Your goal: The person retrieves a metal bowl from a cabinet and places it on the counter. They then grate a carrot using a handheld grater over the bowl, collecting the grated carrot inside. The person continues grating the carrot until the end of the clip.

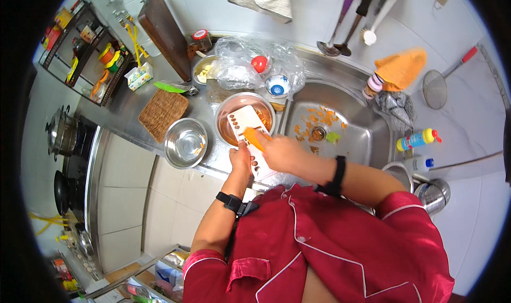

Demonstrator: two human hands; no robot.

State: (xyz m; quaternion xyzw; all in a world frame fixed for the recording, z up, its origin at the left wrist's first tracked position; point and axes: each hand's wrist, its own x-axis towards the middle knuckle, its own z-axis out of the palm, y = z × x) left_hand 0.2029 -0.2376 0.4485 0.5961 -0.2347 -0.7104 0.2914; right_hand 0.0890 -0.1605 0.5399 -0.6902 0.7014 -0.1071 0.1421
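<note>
My left hand (240,159) grips the lower part of a white plastic grater board (244,115) with rows of oval openings. The board leans at a slant, its top end over a metal mixing bowl (220,115). In my right hand (281,153) is a peeled carrot (255,138), pressed against the middle of the grater. Orange shreds (261,115) show inside the bowl, partly hidden by the board. Just left of it stands a smaller steel bowl (185,143) with a few orange bits at its side.
Right of the bowl, a steel sink (351,103) holds orange peelings (323,115) around its drain. Behind are plastic bags (239,71), a tomato (259,64) and a blue-white bowl (277,85). A wicker basket (163,111) and an upright cutting board (165,33) stand left. Bottles (417,140) line the right.
</note>
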